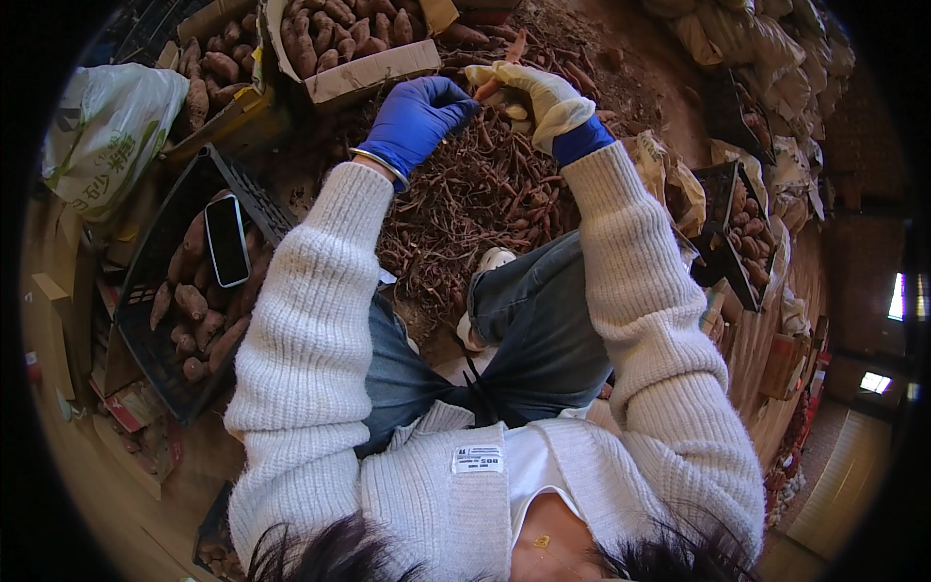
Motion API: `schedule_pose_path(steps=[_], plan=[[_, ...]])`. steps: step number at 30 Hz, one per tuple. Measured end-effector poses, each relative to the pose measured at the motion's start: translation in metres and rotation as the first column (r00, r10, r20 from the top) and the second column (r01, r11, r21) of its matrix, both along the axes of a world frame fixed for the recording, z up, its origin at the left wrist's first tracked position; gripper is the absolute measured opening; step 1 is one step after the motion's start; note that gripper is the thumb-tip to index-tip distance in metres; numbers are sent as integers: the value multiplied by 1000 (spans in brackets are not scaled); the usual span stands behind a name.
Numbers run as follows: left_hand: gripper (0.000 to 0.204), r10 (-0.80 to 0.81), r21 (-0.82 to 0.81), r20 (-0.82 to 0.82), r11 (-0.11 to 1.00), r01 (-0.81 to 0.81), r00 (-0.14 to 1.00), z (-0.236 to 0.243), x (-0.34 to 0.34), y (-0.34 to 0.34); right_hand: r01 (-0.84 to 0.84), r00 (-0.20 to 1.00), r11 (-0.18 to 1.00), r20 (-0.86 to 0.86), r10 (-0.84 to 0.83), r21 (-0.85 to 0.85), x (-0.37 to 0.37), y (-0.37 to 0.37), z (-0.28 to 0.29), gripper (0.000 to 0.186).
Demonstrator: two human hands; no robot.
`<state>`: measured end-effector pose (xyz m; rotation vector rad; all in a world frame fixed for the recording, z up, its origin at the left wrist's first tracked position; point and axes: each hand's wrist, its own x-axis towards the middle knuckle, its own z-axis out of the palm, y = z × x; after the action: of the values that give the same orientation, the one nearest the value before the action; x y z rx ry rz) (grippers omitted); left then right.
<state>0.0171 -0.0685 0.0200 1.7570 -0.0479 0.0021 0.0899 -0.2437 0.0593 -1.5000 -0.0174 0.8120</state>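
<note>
My right hand [548, 102], in a cream work glove over a blue one, grips a slender reddish sweet potato [487, 90]. One pointed end of it sticks out beyond the fingers, away from me. At its lower end, my left hand [412, 121], in a blue glove, is closed in a pinch; any thin root between those fingertips is too small to see. Both hands are above a heap of thin roots and stringy trimmings [475, 194], which lies on the floor in front of my feet.
Left of me, a phone [228, 241] rests on sweet potatoes in a black crate [155, 257]. Ahead stands a cardboard box [373, 73] of sweet potatoes, with a white plastic bag [112, 136] farther left. Another black crate [716, 199] is at right, near pale sacks [752, 44].
</note>
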Motion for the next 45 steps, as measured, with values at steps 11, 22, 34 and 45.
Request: schedule_pose_path(steps=[11, 22, 34, 45], plan=[[14, -5, 47, 145, 999, -1, 989, 9, -1, -4, 101, 982, 975, -178, -65, 199, 0, -10, -8, 25], [32, 180, 195, 30, 964, -183, 983, -3, 6, 4, 261, 933, 946, -300, -197, 191, 16, -11, -6, 21], [32, 228, 54, 43, 972, -230, 973, -17, 11, 15, 471, 860, 812, -386, -334, 346, 38, -60, 38, 13], [36, 195, 87, -32, 978, -192, 980, -13, 11, 4, 710, 695, 681, -334, -637, 180, 29, -262, -45, 19]])
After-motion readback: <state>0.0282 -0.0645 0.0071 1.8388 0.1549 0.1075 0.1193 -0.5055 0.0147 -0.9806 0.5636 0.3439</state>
